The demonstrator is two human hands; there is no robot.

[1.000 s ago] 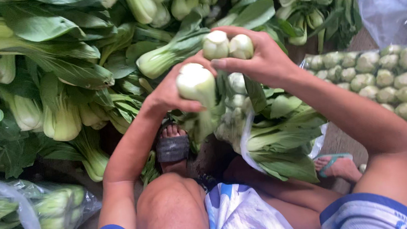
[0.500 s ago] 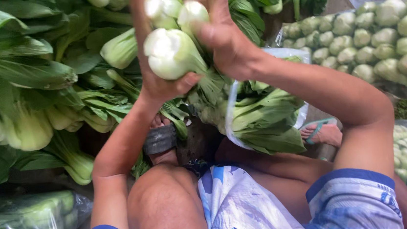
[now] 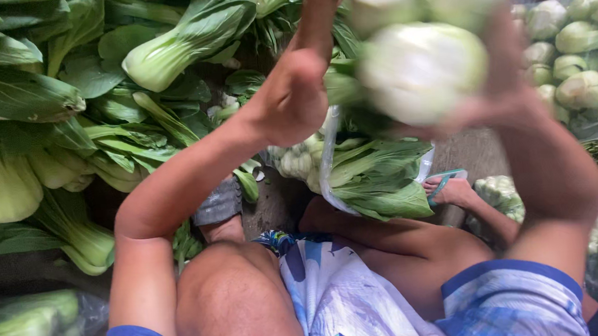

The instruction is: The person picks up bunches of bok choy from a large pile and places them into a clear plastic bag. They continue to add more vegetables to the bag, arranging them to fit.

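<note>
Both arms raised, hands close to camera.
Left hand [image 3: 293,96] curled, wrist bent; right hand [image 3: 509,92] blurred, fingers wrapped upward, elbows bent.

At twelve o'clock the bok choy stalks [image 3: 420,71] looked smooth and waxy-pale. Leaves [image 3: 18,91] at nine o'clock had a soft sheen. Glossy clear plastic bags [image 3: 597,113] showed at three o'clock; the shorts [image 3: 347,301] at six were matt printed cloth.

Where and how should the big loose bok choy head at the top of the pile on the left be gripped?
Grip the bok choy head around its pale bulbous base, coming from above and the lower left. The base points that way, looks firm and lies uncovered, while its leaves fan to the upper right.
</note>
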